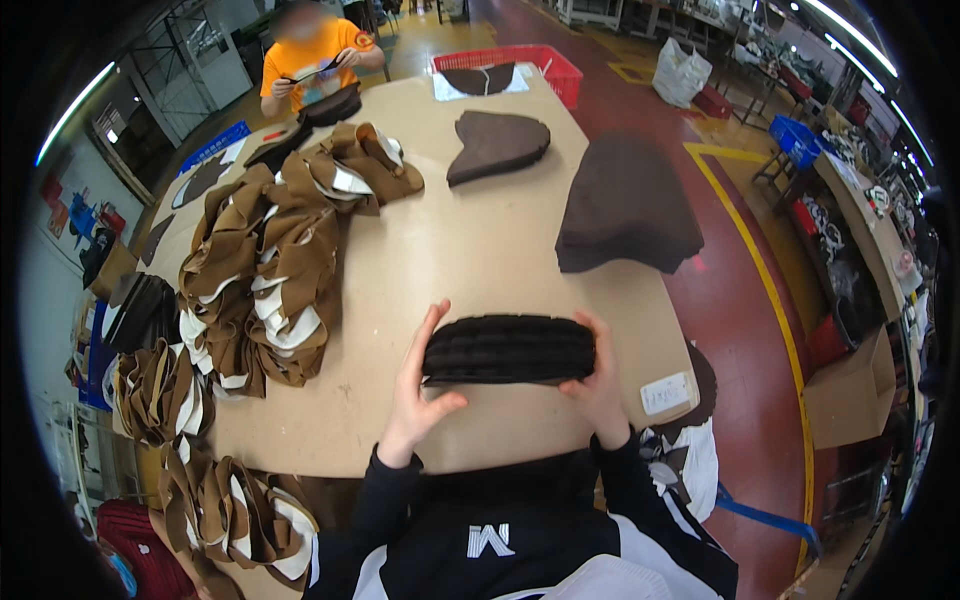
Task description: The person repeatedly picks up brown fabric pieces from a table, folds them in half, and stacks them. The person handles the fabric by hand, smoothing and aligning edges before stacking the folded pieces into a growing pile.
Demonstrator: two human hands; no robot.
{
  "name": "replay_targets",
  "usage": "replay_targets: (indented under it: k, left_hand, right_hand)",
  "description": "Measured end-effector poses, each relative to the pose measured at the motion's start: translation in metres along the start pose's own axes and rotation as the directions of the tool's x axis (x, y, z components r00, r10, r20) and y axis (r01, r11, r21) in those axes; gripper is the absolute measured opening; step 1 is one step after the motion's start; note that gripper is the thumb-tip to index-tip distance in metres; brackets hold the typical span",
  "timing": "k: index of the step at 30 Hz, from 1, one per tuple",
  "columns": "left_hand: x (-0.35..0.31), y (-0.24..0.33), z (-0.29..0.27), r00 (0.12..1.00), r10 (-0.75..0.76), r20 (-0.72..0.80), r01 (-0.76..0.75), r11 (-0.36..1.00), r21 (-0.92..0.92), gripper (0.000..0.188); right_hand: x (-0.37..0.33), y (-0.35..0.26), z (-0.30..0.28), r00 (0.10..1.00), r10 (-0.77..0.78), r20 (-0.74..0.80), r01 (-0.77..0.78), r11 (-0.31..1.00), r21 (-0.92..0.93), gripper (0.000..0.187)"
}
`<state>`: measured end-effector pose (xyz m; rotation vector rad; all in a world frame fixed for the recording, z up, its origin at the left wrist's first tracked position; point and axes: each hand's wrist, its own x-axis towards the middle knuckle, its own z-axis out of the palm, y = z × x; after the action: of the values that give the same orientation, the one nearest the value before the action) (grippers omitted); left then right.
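Note:
Between my two hands, over the near part of the table (480, 250), is a thick stack of dark brown fabric pieces (510, 350), its layered edges facing me. My left hand (412, 400) presses on the stack's left end, fingers up along the side and thumb low at the near edge. At the other end my right hand (601, 385) grips it, with the thumb at the near lower corner. Farther right lies a pile of dark brown cut pieces (630, 205). A smaller curved stack of brown pieces (497, 145) is beyond my hands.
Brown pieces with white backing (265, 270) are heaped along the left. A red plastic crate (560, 75) stands at the far end. Across the table a person in an orange shirt (310, 65) holds a dark strip. A white label (665, 393) lies near the right edge.

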<state>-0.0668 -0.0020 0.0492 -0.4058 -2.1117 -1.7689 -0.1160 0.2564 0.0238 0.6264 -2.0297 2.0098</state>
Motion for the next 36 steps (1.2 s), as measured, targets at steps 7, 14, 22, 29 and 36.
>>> replay_targets:
  k: [7, 14, 22, 29, 36]
  left_hand:
    - [0.006, 0.001, 0.008, 0.999, -0.044, 0.002, 0.044, 0.997, 0.064, 0.121]
    - [-0.011, -0.014, 0.006, 0.982, -0.189, -0.006, 0.188, 0.981, -0.051, 0.085]
    - [0.003, -0.006, 0.006, 0.98, -0.187, -0.073, 0.178, 0.977, -0.115, 0.086]
    - [0.003, -0.005, 0.004, 0.995, -0.097, 0.005, 0.097, 0.995, 0.021, 0.11]
    - [0.001, -0.011, 0.011, 0.995, -0.087, -0.045, 0.09, 0.994, 0.054, 0.102]
  right_hand:
    - [0.0, -0.019, 0.019, 0.993, 0.044, 0.111, -0.028, 0.99, -0.138, 0.113]
    - [-0.008, 0.004, 0.014, 0.992, 0.122, 0.031, -0.113, 0.972, -0.207, 0.094]
    - [0.009, -0.021, 0.019, 0.999, -0.018, 0.049, 0.028, 0.978, -0.209, 0.086]
    - [0.017, -0.01, 0.009, 0.967, -0.192, 0.166, 0.239, 0.909, -0.342, 0.086]
    - [0.016, -0.012, 0.014, 0.98, -0.187, 0.068, 0.196, 0.961, -0.193, 0.081]
